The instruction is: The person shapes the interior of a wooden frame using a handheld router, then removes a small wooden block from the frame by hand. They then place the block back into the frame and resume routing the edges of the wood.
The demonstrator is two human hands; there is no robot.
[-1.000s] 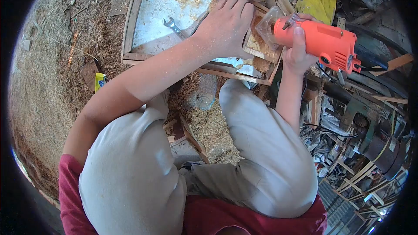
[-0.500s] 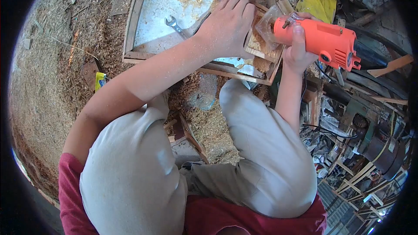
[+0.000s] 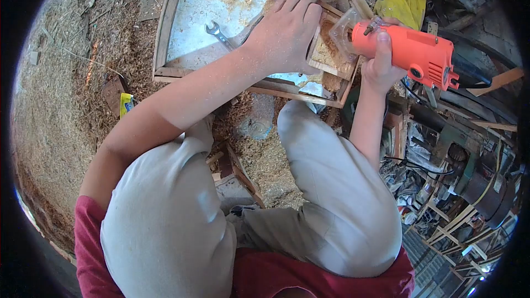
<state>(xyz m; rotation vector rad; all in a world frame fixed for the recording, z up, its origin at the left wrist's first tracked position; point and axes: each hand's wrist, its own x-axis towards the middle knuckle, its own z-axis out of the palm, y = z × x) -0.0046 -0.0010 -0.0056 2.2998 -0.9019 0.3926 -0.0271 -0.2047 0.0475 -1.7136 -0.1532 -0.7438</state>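
We judge the step as edge-trimming on wood: our right hand (image 3: 381, 65) is clamped round the orange plastic-bodied trim router (image 3: 413, 52), thumb on top and fingers wrapped under the body. Our left hand (image 3: 287, 28) lies flat w/ fingers stretched out and close together, pressing down on the small pale wooden frame piece (image 3: 330, 55), not curled round anything. The router sits at approx 1 o'clock in the view, just at the 3 o'clock side of that piece. Its long axis runs approx 10-to-4 o'clock. The clear plastic base (image 3: 343, 33) and bit end point to 10 o'clock, toward the wood and the left hand, and the black cord (image 3: 470, 74) end trails off to 4 o'clock. The base looks tilted, not flat on the wood, and we can't tell if the bit touches. In our judgement the next move calls for squaring the base onto the edge, w/ the left fingers kept out of the bit's line and firm downward pressure so the piece doesn't shift. The piece rests on the big wooden frame w/ a metal sheet (image 3: 164, 27). A steel open-end spanner (image 3: 218, 32) lies on the sheet at 9 o'clock of the left hand. A yellow cloth (image 3: 402, 1) sits at 12 o'clock of the router, and sawdust (image 3: 61, 105) lies all round.
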